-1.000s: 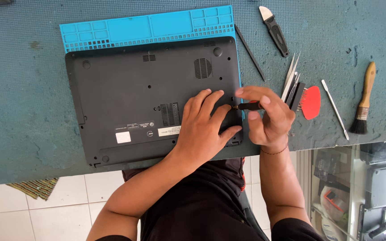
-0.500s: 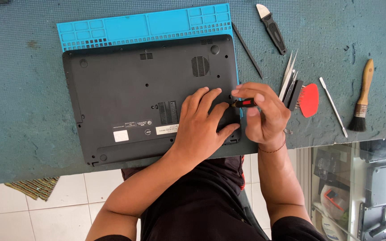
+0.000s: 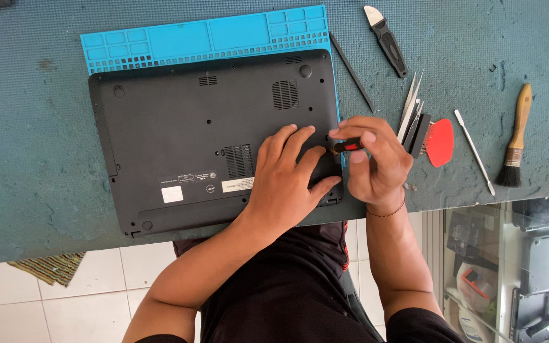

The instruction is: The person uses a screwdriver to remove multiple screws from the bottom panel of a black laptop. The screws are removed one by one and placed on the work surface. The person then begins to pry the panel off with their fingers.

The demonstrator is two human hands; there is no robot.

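While the left hand lies flat on the matte black laptop, the right hand pinches a red-and-black screwdriver at the laptop's right edge; its tip is hidden.

One view only: camera on my head, looking straight down over my arms. My right hand, pinching a small screwdriver, sits near frame centre, close range. Laptop underside extends left of that grip; table fills the upper frame, floor tiles below.
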